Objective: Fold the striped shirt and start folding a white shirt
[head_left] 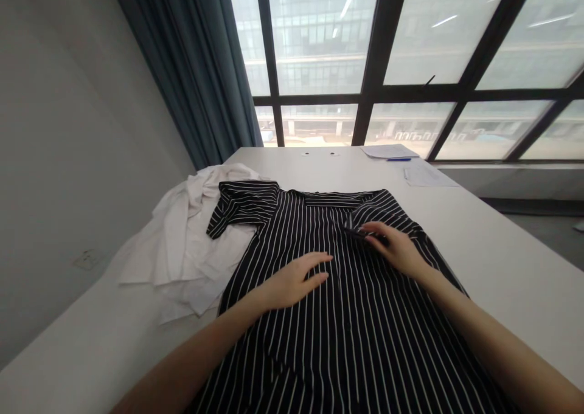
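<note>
A black shirt with white stripes (314, 231) lies spread on the table, its collar end away from me. Its left sleeve (249, 201) sticks out to the side, over some white cloth. The right sleeve (383, 210) is folded inward across the chest. My right hand (392, 247) pinches the cuff of that folded sleeve between thumb and fingers. Over the middle of the shirt is my left hand (292, 280), thumb and fingers apart and holding nothing. Whether it touches the fabric I cannot tell.
Crumpled white cloth (182, 238) lies at the left of the white table (511, 274), against the wall. Papers (387, 151) and a blue pen (399, 159) lie at the far right. Behind stand a dark blue curtain (196, 61) and large windows.
</note>
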The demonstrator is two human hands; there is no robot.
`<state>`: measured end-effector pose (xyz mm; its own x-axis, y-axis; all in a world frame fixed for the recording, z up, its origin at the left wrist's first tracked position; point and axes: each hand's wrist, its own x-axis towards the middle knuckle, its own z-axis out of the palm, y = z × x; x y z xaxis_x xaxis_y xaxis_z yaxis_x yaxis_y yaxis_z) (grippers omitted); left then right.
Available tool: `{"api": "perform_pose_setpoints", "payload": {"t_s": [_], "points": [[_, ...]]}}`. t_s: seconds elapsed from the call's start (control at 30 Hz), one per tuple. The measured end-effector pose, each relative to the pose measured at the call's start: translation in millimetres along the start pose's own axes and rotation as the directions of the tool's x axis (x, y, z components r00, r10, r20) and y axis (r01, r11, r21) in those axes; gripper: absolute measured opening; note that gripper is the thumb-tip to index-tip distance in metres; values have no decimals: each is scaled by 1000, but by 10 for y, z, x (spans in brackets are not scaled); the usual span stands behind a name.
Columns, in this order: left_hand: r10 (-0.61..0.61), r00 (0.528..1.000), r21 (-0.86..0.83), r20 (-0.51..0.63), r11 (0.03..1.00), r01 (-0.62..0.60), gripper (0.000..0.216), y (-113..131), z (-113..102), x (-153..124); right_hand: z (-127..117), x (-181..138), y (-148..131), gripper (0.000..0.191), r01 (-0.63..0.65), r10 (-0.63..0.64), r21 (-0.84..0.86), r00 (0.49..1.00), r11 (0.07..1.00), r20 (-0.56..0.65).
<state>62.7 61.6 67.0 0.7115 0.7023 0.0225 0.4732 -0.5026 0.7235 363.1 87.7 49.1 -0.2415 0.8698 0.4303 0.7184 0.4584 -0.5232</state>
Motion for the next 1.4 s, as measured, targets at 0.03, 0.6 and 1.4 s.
{"api": "perform_pose_setpoints", "payload": {"t_s": [0.03, 0.6, 1.4], "points": [[-17, 999, -31, -33, 999, 16, 45, -55, -35, 140, 98, -52, -43, 25, -12, 6, 51, 994, 999, 106], [300, 944, 405, -137, 887, -223, 33, -435, 598, 795, -137, -238, 1085, 35, -107, 87, -259, 992, 960, -89], [158, 952, 398, -262, 916, -43, 36, -472, 615, 829, -31, -191, -190, 24, -47, 118, -135, 803, 990, 584]]}}
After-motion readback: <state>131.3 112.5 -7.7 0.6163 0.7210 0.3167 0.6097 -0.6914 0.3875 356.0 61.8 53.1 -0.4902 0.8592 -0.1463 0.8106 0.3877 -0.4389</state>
